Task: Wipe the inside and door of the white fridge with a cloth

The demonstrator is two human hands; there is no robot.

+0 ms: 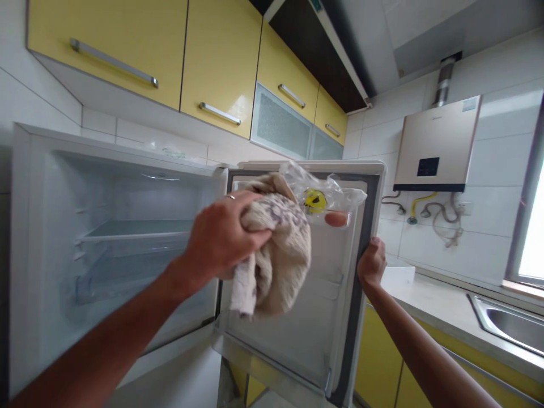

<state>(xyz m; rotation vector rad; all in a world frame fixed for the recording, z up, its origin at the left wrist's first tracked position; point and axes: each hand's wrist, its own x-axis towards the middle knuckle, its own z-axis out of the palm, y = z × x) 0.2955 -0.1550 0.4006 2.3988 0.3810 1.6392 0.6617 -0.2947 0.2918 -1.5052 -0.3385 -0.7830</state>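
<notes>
My left hand (225, 232) is closed around a bunched beige cloth (289, 255) with a purplish pattern, which hangs in front of the inner side of the fridge door (293, 294). The door stands open, and my right hand (373, 262) grips its outer edge along the grey seal. On the door's upper shelf lie a clear plastic bag (340, 195) with a yellow print and a reddish-brown egg (336, 219). To the left is the open fridge compartment (140, 198), with a glass shelf (140, 228) and a clear drawer (127, 275). The cloth hides part of the door shelf.
Yellow wall cabinets (221, 51) with metal handles hang above the fridge. On the right, a water heater (437, 141) is mounted over pipes and hoses. A pale counter (446, 303) with a metal sink (516, 326) runs beside the door, near a window (533, 232).
</notes>
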